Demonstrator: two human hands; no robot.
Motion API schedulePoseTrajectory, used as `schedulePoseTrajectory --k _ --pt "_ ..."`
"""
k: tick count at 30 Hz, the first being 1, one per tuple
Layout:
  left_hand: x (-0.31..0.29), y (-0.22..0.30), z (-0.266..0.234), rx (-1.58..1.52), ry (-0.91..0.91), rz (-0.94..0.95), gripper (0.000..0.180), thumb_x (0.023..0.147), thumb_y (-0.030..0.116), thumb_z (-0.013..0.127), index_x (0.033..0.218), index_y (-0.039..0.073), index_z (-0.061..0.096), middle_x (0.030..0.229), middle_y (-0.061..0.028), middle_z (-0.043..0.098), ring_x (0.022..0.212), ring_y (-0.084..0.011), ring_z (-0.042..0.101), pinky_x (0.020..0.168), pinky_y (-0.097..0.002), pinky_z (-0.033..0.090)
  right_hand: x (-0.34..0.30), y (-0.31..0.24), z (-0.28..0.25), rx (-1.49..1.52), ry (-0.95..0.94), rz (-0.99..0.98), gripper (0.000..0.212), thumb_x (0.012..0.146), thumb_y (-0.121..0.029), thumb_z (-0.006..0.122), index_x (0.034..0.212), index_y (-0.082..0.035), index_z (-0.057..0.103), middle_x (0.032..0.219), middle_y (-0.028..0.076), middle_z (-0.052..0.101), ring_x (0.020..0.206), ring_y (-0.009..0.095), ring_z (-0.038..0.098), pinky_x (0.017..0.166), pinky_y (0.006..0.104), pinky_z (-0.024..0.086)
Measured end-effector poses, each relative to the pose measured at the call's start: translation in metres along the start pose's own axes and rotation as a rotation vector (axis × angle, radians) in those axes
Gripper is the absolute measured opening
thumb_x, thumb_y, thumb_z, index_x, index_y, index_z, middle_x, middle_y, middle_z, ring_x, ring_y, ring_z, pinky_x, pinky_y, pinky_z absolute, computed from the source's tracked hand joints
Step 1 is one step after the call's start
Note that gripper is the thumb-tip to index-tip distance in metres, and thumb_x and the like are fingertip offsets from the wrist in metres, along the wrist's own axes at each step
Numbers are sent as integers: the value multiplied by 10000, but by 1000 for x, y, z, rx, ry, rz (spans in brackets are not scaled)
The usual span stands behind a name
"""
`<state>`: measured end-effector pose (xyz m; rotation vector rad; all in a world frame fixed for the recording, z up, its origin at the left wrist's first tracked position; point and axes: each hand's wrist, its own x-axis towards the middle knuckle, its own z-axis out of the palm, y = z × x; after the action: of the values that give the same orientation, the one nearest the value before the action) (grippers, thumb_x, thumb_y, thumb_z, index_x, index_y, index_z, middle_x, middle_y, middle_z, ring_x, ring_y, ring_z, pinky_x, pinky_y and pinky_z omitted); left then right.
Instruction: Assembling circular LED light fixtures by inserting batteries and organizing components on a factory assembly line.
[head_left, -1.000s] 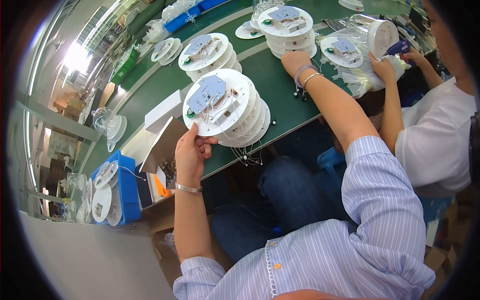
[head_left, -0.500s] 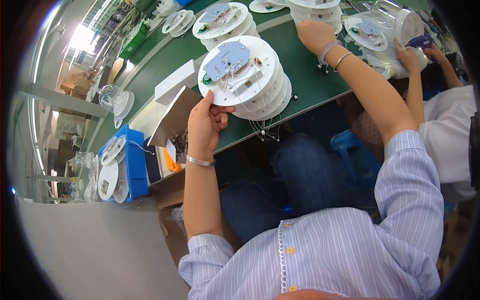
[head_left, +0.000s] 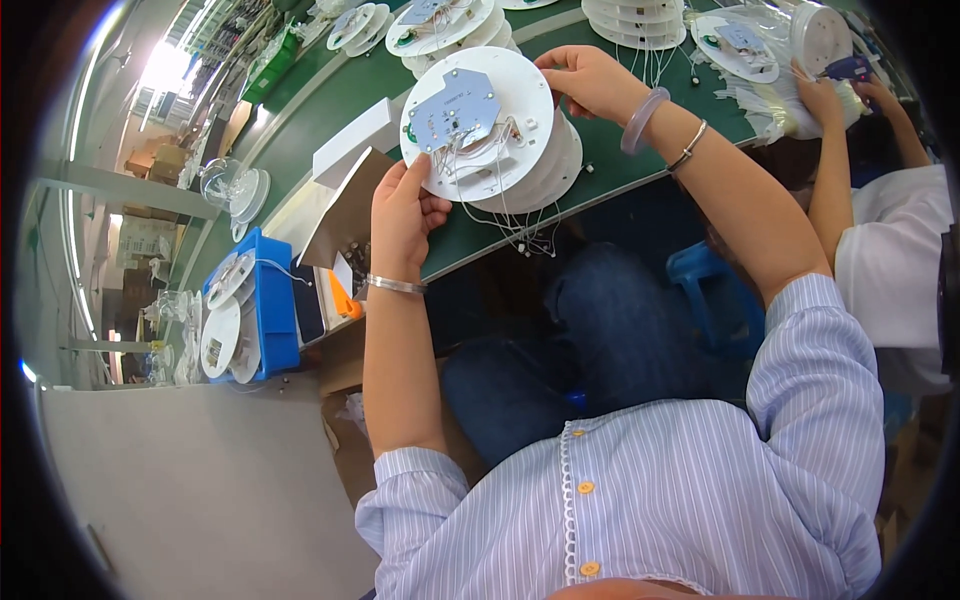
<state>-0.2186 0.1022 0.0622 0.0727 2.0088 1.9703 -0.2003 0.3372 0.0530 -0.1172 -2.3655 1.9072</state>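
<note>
A round white lamp plate (head_left: pixel 522 95) lies tilted on top of a stack of similar plates (head_left: pixel 552 180). On its face are a blue-grey circuit board (head_left: pixel 458 108), a green ring-shaped part at the left edge and loose white wires. My left hand (head_left: pixel 402 212) grips the plate's lower left rim, thumb above and fingers curled at the edge. My right hand (head_left: pixel 600 84) closes on the upper right rim with thumb and fingers; its fingertips are partly hidden. Thin wires with small connectors hang from the stack over the table's front edge.
More plate stacks (head_left: pixel 632 25) stand behind on the green table (head_left: pixel 600 165). At left are a white box (head_left: pixel 355 140), an open cardboard box (head_left: pixel 345 205) and a blue bin (head_left: pixel 270 315) of plates. At right a co-worker's hand holds a glue gun (head_left: pixel 848 68).
My right hand has come left from the far stack to the upper plate's right rim. The plate in my left hand has shifted slightly up and turned a little.
</note>
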Motion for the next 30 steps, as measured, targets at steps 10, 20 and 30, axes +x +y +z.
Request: schedulePoseTrajectory --k 10,20,30 --pt "6 8 6 107 49 51 227 806 259 494 808 32 485 643 -43 543 497 -89 528 409 -181 412 3 7 -1 138 -35 47 250 814 -168 484 1023 -34 515 571 -32 483 435 20 400 395 148 334" --pt "9 8 5 245 84 42 208 779 274 523 855 81 515 688 35 484 601 -56 432 571 -233 408 1 3 2 226 12 66 268 807 -162 496 1039 -27 505 607 -28 505 477 9 432 450 145 411" --pt "12 8 5 244 78 22 259 778 270 500 966 91 496 887 2 517 779 -101 460 687 -277 356 2 7 2 200 26 99 271 777 -203 533 978 -22 541 661 3 537 519 51 474 484 190 432"
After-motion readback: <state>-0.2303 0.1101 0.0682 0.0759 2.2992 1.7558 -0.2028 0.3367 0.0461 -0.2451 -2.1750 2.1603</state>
